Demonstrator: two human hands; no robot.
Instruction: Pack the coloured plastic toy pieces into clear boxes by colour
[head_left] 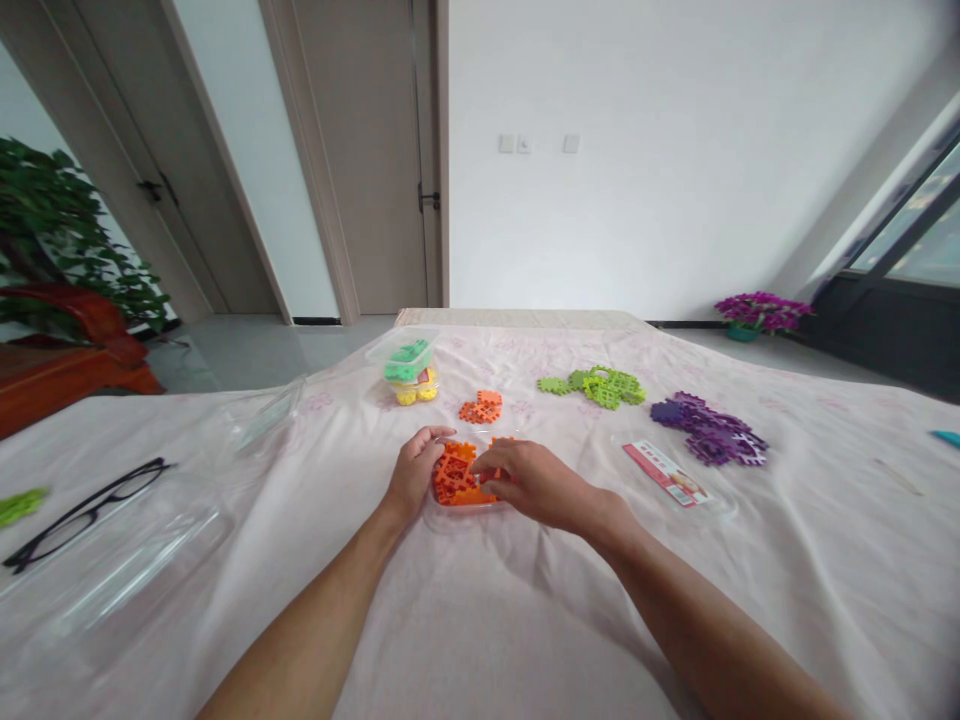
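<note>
In front of me stands a clear plastic container (471, 508) filled with orange interlocking gear-shaped toy pieces (452, 478). My left hand (414, 470) grips its left side, with fingers curved over the rim. My right hand (529, 480) reaches over the right side, its fingers bent down among the pieces and closed on an orange one, mostly hidden by the hand. Just beyond the container lies a small pile of orange pieces (481, 408).
Farther back left, stacked clear tubs hold green pieces (409, 360) and yellow pieces (417, 388). Lime pieces (600, 386) and purple pieces (709, 428) lie right, near a labelled clear lid (666, 474). Glasses (90, 512) rest by a clear container (142, 560) on the left.
</note>
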